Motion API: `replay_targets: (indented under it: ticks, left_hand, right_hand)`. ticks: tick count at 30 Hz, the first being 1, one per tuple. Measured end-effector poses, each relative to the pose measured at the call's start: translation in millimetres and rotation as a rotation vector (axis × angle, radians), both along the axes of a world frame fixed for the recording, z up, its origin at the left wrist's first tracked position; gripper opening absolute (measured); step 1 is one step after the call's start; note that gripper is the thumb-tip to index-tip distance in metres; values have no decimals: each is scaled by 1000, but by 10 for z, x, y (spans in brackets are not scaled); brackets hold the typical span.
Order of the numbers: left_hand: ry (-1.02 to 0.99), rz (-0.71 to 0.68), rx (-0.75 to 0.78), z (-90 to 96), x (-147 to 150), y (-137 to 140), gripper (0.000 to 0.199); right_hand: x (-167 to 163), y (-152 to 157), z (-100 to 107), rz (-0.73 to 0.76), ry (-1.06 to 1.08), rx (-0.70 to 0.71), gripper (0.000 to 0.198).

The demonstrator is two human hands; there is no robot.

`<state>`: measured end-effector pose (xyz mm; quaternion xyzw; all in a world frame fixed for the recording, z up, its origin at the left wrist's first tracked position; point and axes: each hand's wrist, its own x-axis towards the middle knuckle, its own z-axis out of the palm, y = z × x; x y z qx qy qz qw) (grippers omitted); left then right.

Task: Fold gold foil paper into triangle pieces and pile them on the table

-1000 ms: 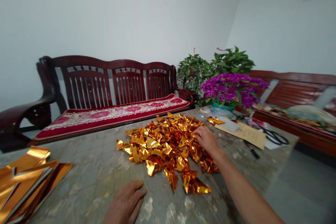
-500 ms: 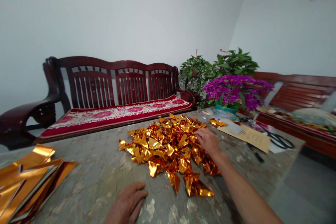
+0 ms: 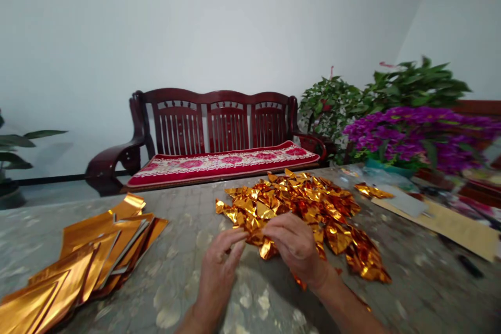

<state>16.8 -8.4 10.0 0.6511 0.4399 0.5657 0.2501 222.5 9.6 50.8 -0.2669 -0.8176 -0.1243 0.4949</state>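
Note:
My left hand (image 3: 223,258) and my right hand (image 3: 295,245) meet over the near edge of a heap of folded gold foil pieces (image 3: 332,201). Thumb and fingers of each are pinched together, tips facing. Between the fingertips shows a small folded gold foil piece (image 3: 255,236), which seems held by both; its outline blends into the heap behind. Part of the heap is hidden by my right hand. To the left lies a fanned stack of flat gold foil paper sheets (image 3: 104,250).
The table (image 3: 188,255) has a patterned grey covering. At its right are a plant with purple flowers (image 3: 407,133), a tan envelope (image 3: 462,232) and a small black object (image 3: 469,266). A dark wooden bench (image 3: 223,120) with a red cushion stands beyond.
My right hand has come back from the heap's right side towards my left hand, which has risen from the table and closed its fingers. The view has swung left.

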Motion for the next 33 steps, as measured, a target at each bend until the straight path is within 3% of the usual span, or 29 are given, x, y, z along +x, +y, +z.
replay_targets:
  ticks: [4, 9, 17, 22, 26, 33]
  left_hand:
    - [-4, 5, -68, 53, -29, -11, 22]
    - [-43, 6, -183, -3, -69, -17, 20]
    - [52, 37, -156, -112, -110, -5, 18]
    - [250, 132, -18, -129, -163, -3, 15]
    - [403, 162, 46, -113, -191, -26, 14]
    - [471, 154, 51, -69, -185, -78, 13]
  right_hand:
    - [-319, 16, -110, 38, 21, -5, 15]
    - [-471, 27, -204, 3, 65, -75, 16]
    - [-540, 71, -355, 66, 134, -183, 19]
    - [-563, 34, -353, 76, 179, -428, 23]
    - [-566, -10, -289, 2, 53, -492, 15]
    - [-561, -20, -189, -130, -250, -406, 12]
